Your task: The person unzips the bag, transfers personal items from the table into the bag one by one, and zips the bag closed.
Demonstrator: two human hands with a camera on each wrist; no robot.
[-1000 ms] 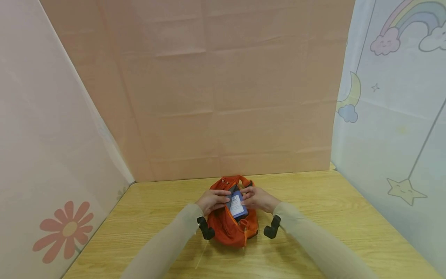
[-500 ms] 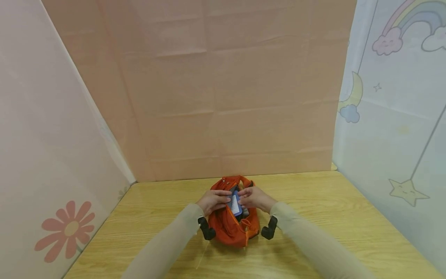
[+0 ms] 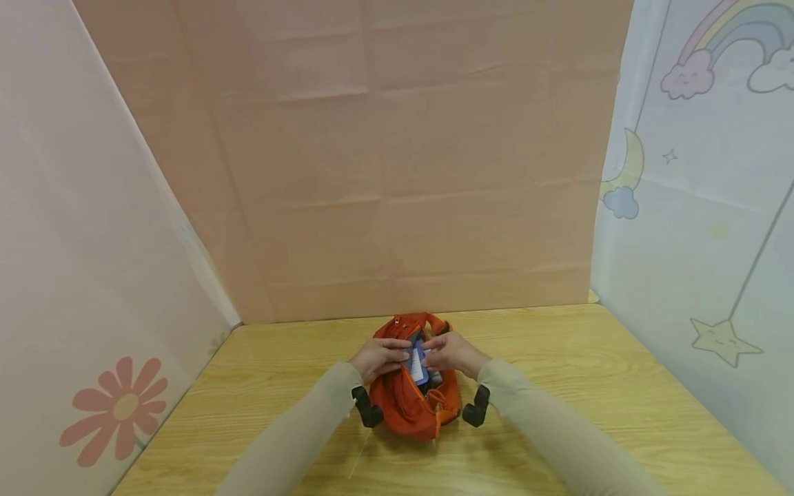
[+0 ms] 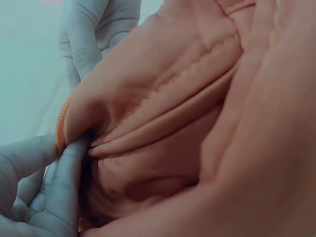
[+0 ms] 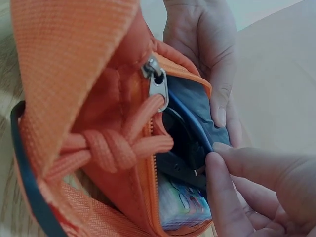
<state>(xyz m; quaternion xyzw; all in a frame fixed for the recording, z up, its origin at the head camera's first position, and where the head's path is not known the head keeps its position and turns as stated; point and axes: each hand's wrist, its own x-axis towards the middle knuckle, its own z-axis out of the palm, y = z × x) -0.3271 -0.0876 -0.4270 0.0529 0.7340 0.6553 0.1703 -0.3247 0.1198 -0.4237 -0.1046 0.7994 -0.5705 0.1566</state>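
Note:
An orange-red zip bag lies on the table with its zip undone. My left hand grips the near-left edge of the opening; in the left wrist view its fingers curl over the zip edge. A flat blue item with a white label stands tilted in the opening, its lower part hidden inside. My right hand pinches its edge between thumb and forefinger, as the right wrist view shows along the blue rim. Dark objects and a colourful printed packet sit deeper in the bag.
A metal zip pull with a knotted orange cord hangs at the opening's end. The wide strap arches beside it. A wooden table carries the bag, with a pinkish cloth wall behind and printed curtains at both sides.
The blue item has turned more on edge and sunk further into the bag, showing less of its label. My right hand has shifted slightly left with it; the left hand stays on the opening's edge.

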